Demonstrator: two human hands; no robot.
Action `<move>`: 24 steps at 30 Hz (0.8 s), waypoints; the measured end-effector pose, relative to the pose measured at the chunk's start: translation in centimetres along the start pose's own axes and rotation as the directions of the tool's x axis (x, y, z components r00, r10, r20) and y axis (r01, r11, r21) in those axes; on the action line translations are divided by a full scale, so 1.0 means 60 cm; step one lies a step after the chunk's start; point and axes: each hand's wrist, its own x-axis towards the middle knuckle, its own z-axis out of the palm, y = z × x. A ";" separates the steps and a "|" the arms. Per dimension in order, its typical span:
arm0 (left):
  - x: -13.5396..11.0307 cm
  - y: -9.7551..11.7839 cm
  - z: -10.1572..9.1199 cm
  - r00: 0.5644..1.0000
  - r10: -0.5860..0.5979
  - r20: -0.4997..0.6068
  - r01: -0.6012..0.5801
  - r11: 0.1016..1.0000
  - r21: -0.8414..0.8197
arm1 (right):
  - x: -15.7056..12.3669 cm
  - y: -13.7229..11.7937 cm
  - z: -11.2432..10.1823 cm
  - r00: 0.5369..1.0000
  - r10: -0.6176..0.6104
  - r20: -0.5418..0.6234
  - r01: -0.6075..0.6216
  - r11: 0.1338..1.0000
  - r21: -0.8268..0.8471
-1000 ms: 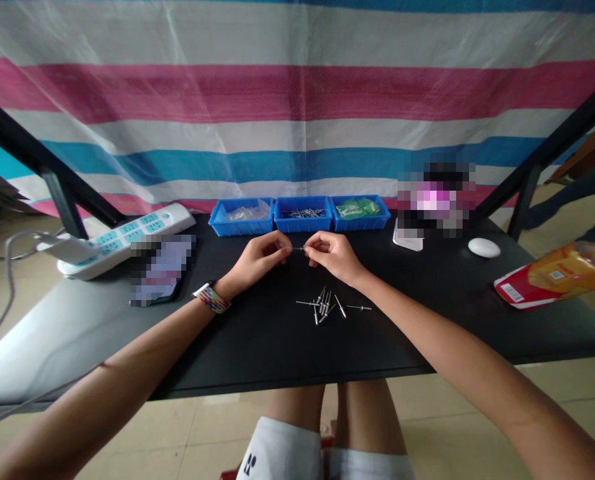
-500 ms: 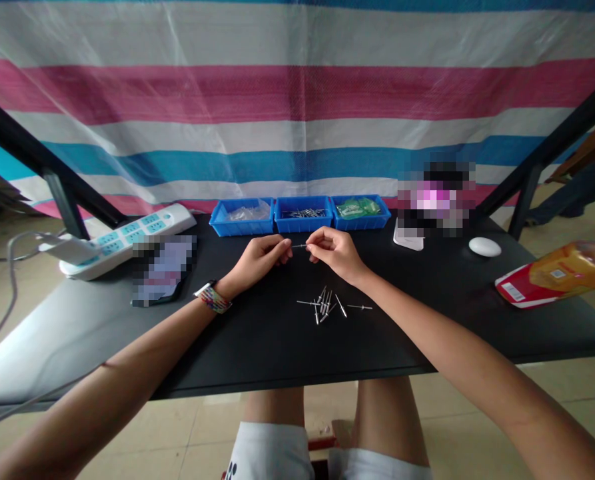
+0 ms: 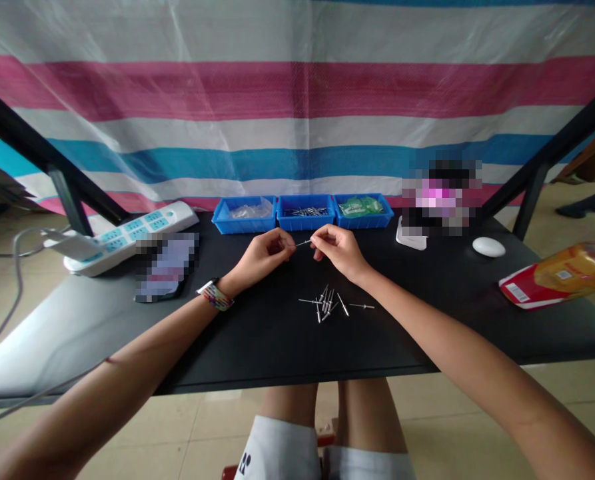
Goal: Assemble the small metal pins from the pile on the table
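Between my two hands runs a thin silver blind rivet (image 3: 303,243), lying roughly level above the black table. My left hand (image 3: 271,250) pinches its left end with thumb and fingers. The fingertips of my right hand (image 3: 338,247) are closed on the other end, so both tips of the rivet are hidden. Below my right hand, several blind rivets (image 3: 326,305) lie in a loose pile on the tabletop. Just beyond the hands stands a blue bin (image 3: 306,223) with more rivets in it.
A blue bin (image 3: 244,225) with clear plastic bags stands left of the rivets, another blue bin (image 3: 364,221) with green packets on the right. At left are a power strip (image 3: 132,233) and a phone (image 3: 167,267). At right are a white mouse (image 3: 488,247) and a red-yellow package (image 3: 557,275).
The rivet has tilted slightly, its right end now higher, and more of its length shows between my fingers. The whole view has shifted a little.
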 end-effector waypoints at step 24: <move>-0.001 -0.017 -0.006 0.998 0.024 -0.050 -0.024 1.000 0.007 | -0.121 -0.201 0.013 0.995 -0.093 -0.036 0.090 0.994 -0.061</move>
